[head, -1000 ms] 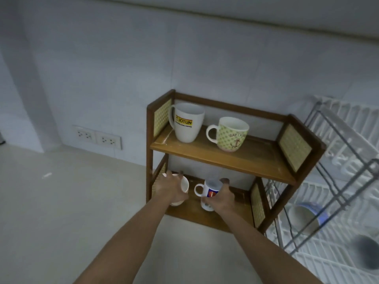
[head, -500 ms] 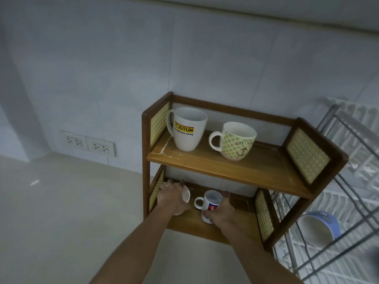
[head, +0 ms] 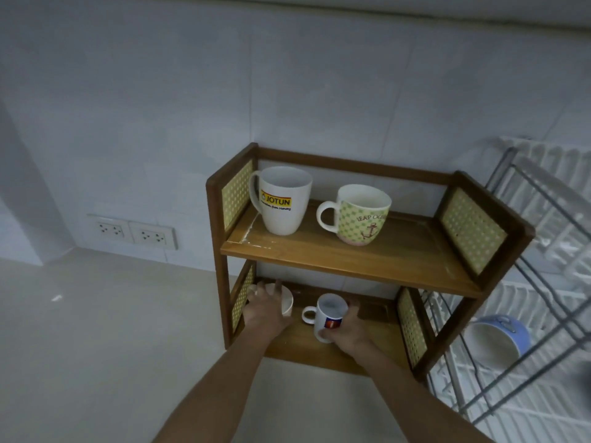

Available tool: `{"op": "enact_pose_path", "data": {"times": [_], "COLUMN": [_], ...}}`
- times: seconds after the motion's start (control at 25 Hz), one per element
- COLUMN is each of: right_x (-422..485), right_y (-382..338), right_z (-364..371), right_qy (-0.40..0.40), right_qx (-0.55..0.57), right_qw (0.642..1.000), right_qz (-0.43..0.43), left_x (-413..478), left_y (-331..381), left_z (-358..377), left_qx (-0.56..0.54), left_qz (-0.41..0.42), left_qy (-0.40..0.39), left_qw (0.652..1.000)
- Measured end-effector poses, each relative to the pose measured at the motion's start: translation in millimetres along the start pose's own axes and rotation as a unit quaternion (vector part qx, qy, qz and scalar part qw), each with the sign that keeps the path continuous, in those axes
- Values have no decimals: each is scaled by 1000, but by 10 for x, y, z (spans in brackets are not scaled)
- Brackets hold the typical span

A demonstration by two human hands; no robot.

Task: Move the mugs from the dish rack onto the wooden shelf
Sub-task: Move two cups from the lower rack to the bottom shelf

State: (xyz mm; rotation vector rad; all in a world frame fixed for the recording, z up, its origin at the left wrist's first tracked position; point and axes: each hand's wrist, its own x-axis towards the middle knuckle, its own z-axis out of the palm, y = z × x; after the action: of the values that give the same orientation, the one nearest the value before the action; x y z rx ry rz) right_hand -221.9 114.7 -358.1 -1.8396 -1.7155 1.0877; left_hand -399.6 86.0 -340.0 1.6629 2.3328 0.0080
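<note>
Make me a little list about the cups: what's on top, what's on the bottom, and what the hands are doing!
top shelf: Jotun mug, anchor mug, both upright
bottom shelf: white cup, small logo mug
left hand: wrapped over the white cup
right hand: gripping the small logo mug
dish rack: blue mug on its side

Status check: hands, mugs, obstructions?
Left hand on white mug, right hand on logo mug, lower shelf. Nothing blocking.
</note>
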Motion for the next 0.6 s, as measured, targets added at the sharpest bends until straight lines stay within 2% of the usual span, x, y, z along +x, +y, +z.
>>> {"op": "enact_pose_path", "data": {"times": [0.12,0.24,0.32,0.4,0.52,0.6], "right_x": [-241,-819,-1258,-1673,-2016,-2078], "right_y": [-69,59,274,554,959,1219], "right_z": [-117,-316,-474,-672,-1028,-1349], "right_qy": [4,50,109,151,208,241], "right_qx": [35,37,22,32,47,35], "right_qw": [999,992,974,957,935,931], "right_qz": [-21,-112,-196,-244,-285,-274], "left_x": [-323,-827,-1190,-1550,-1917,-2078], "left_y": [38,137,291,554,1003,1335], "left_z": [-16,43,50,96,193,284], "left_qx": [55,18,-81,-160,-222,-236], "left_qz": [10,115,227,312,406,466], "left_qy": [30,156,241,285,264,237], "left_qw": [998,981,940,892,846,819]}}
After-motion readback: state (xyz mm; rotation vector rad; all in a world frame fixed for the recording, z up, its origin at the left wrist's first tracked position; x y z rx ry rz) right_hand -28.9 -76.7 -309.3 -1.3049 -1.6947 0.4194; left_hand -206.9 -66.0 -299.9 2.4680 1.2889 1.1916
